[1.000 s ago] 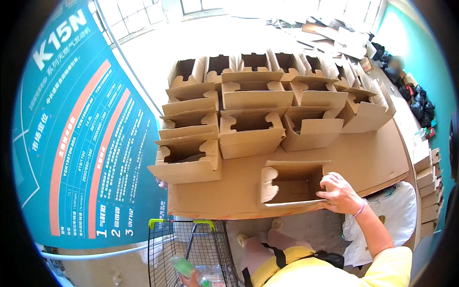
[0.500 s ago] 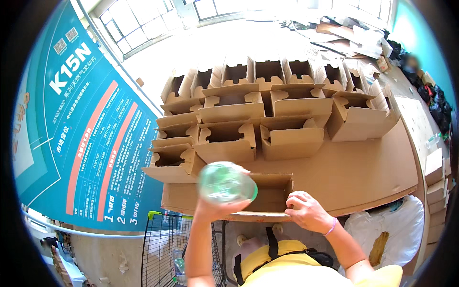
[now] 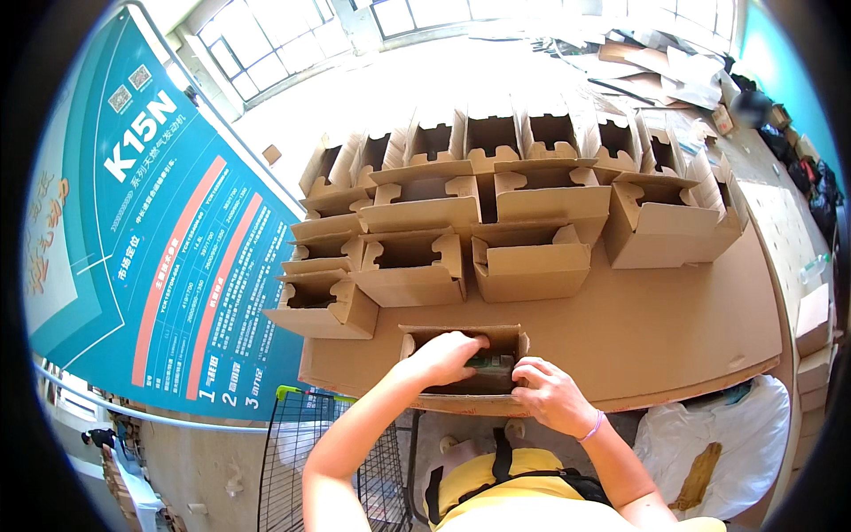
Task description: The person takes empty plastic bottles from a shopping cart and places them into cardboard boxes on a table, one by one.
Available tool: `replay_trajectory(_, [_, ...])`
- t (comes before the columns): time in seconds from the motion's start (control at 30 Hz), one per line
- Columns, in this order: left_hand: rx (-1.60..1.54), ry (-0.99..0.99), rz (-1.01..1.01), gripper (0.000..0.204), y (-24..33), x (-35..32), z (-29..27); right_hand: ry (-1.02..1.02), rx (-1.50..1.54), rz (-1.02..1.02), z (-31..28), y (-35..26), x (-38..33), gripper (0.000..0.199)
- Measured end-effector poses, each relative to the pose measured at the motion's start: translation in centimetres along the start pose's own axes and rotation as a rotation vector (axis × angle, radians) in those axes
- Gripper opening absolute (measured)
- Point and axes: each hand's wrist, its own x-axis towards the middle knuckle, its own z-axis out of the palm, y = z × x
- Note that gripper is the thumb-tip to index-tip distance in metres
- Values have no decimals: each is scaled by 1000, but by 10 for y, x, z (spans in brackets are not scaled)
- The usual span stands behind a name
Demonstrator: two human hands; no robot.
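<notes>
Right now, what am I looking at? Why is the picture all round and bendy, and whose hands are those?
The picture comes from a camera worn on a person's head, looking down. Its lens sees very wide, so straight edges bend near the rim. The two hands are that person's own. The left hand reaches into an open cardboard box at the near edge of a big cardboard-covered table, touching a greenish thing inside that is hard to make out. The right hand rests on the box's near rim. Farther back stand rows of open empty boxes. A wire cart stands below on the left, beside a large teal poster.
</notes>
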Motion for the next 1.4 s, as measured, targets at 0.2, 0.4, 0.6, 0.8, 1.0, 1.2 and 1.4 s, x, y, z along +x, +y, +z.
replay_trajectory(0.2, [-417, 763, -85, 55, 20, -107, -12, 364, 153, 267, 13, -15, -13, 58])
replay_trajectory(0.4, [-509, 783, -232, 51, -17, -131, 62, 332, 172, 378, 57, -25, -19, 47])
replay_trajectory(0.6, [-98, 988, -206, 69, -10, -89, 20, 565, -12, 658, 76, -34, 12, 50])
replay_trajectory(0.8, [85, 372, 65, 93, -61, -82, 12, 641, 292, 820, 95, -40, 18, 54])
replay_trajectory(1.0, [82, 207, 141, 97, -54, -94, 7, 462, 212, 925, 106, -32, -6, 60])
replay_trajectory(1.2, [44, 241, 181, 91, -56, -85, 9, 316, 173, 1109, 90, -45, 1, 65])
replay_trajectory(1.4, [-34, 315, 229, 90, -30, -53, 25, 616, 252, 1080, 84, -31, -21, 60])
